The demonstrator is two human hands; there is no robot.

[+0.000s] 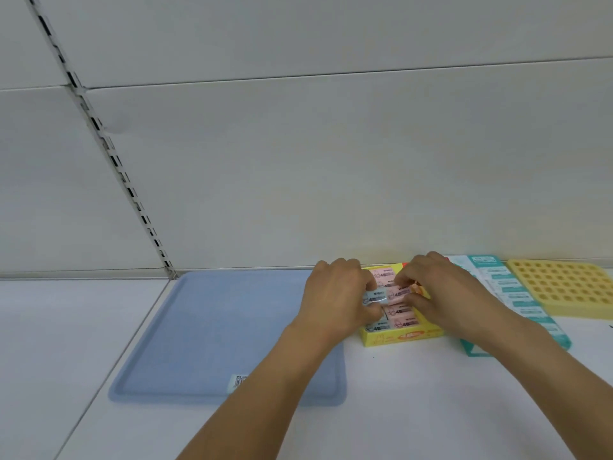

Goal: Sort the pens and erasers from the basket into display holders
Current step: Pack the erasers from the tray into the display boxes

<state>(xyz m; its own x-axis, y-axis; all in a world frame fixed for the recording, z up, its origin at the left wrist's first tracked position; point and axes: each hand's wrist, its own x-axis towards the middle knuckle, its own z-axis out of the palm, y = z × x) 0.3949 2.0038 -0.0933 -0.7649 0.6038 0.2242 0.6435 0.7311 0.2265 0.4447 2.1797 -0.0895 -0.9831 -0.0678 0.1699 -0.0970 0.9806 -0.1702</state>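
The step in hand looks like seating erasers in the yellow display box (403,336), which sits on the white shelf (398,410) just right of the blue tray (205,333). The left hand (335,293) pinches a blue eraser (373,297); the right hand (434,287), fingers curled, seems to grip a pink eraser (399,293). Next, each wants pressing level into its row.

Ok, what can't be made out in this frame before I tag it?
Head view only:
- Yellow eraser box: much of its contents is hidden by the left hand and right hand.
- Eraser wrapper print: too blurred to read.
- Tray label: too small, partly behind the left forearm.
- Teal box: near end behind the right forearm.
- Yellow holder: cut off by the right edge.
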